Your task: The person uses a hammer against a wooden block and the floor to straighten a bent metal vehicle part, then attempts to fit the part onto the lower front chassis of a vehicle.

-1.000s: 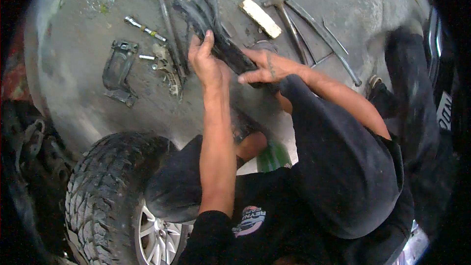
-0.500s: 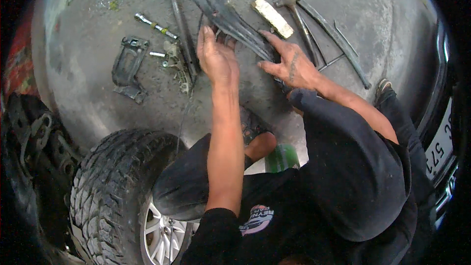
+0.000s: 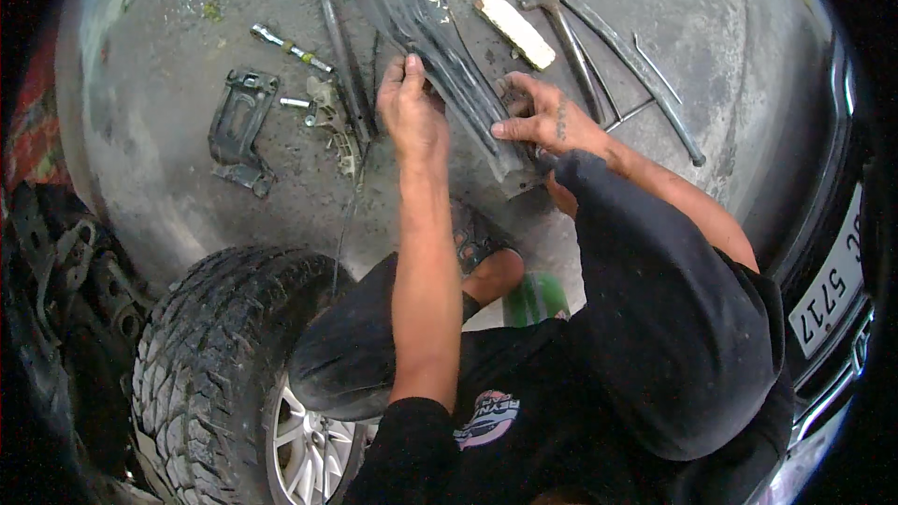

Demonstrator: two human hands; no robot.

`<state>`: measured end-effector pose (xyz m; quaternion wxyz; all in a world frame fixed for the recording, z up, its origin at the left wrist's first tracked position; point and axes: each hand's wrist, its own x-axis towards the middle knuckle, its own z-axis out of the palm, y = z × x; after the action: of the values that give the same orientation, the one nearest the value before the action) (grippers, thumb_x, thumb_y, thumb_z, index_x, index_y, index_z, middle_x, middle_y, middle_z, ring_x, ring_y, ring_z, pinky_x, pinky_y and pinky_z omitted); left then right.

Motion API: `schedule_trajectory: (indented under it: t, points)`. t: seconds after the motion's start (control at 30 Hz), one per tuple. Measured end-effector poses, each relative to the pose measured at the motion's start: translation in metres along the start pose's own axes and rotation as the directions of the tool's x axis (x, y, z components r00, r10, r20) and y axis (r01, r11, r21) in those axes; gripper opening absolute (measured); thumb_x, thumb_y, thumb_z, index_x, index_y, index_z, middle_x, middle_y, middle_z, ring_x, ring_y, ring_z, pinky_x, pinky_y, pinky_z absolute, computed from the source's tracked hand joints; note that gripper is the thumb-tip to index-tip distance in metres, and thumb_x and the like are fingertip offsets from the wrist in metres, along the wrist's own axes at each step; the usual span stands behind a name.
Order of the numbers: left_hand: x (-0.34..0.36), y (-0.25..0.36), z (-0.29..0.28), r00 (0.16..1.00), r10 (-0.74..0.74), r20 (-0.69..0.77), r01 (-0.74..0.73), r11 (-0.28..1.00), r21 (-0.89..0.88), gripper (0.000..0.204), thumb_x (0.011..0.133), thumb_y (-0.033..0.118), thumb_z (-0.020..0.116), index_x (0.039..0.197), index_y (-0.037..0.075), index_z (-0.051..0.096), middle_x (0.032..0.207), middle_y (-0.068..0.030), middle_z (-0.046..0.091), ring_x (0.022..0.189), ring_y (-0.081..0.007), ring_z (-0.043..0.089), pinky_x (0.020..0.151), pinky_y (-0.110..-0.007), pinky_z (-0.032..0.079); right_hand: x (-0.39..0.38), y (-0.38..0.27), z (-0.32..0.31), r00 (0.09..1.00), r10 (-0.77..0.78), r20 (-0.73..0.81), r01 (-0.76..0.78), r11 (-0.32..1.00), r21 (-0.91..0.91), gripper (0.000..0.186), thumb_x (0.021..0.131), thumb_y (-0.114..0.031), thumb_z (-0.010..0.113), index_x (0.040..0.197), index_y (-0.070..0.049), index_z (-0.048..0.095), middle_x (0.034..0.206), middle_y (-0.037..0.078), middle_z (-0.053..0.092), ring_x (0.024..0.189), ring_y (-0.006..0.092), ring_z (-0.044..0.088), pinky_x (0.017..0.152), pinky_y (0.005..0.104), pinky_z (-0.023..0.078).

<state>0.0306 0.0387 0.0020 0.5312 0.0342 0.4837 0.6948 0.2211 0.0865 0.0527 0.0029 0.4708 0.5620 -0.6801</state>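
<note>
A long black ridged metal panel (image 3: 421, 14), scuffed near its far end, is held over the floor in both hands. My left hand (image 3: 412, 112) is closed on its left edge, thumb on top. My right hand (image 3: 543, 117) grips it nearer its close end. Left of it lie a hammer (image 3: 332, 28), a ratchet-like extension bar (image 3: 292, 49), a black bracket (image 3: 238, 126), a small metal socket (image 3: 296, 102) and a pale metal casting (image 3: 332, 131). Right of it are a whitish block (image 3: 514, 30), another hammer (image 3: 571, 51) and long metal bars (image 3: 645, 70).
A large tire (image 3: 196, 365) on a silver wheel is beside my bent legs at lower left, near dark metal parts (image 3: 65, 271). A vehicle bumper with a plate (image 3: 823, 276) runs along the right rim. The concrete floor (image 3: 711, 37) spans the upper view.
The metal panel has turned to show more of its broad face, its near end lower. My right hand has shifted right. Another person's dark-trousered leg at right has left the view.
</note>
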Motion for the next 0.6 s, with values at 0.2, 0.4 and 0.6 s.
schedule_trajectory:
  t: [0.2,0.4,0.6]
  points:
    - [-0.015,0.007,0.013,0.998,0.032,0.058,-0.039,0.991,0.131,0.058,0.098,0.008,0.061,0.149,-0.004,0.036,0.137,-0.0172,0.054,0.123,-0.0279,0.057,0.105,-0.041,0.046,0.005,-0.013,0.01,0.998,-0.056,0.019,0.056,0.998,0.001,0.073,0.083,-0.028,0.082,0.139,0.005,0.049,0.1,0.019,0.071,0.094,0.0274,0.067,0.082,0.038,0.052]
    - [-0.002,0.032,-0.023,0.998,-0.038,0.059,0.033,0.995,0.089,0.036,0.098,0.009,0.059,0.131,-0.001,0.049,0.114,-0.0135,0.065,0.1,-0.0278,0.067,0.091,-0.043,0.054,0.031,-0.011,-0.002,0.96,-0.219,0.174,0.243,0.961,-0.13,0.062,0.09,-0.02,0.074,0.141,0.0,0.047,0.099,0.021,0.069,0.09,0.0311,0.068,0.077,0.0395,0.053]
    - [0.0,0.028,-0.039,0.998,-0.063,0.023,0.059,0.987,0.152,0.041,0.1,0.014,0.061,0.134,-0.005,0.047,0.115,-0.0145,0.066,0.096,-0.0269,0.067,0.088,-0.038,0.055,0.099,0.011,-0.018,0.824,-0.562,0.073,0.443,0.559,-0.701,0.073,0.08,-0.003,0.073,0.146,-0.01,0.043,0.137,0.022,0.055,0.117,0.0424,0.06,0.097,0.0475,0.052]
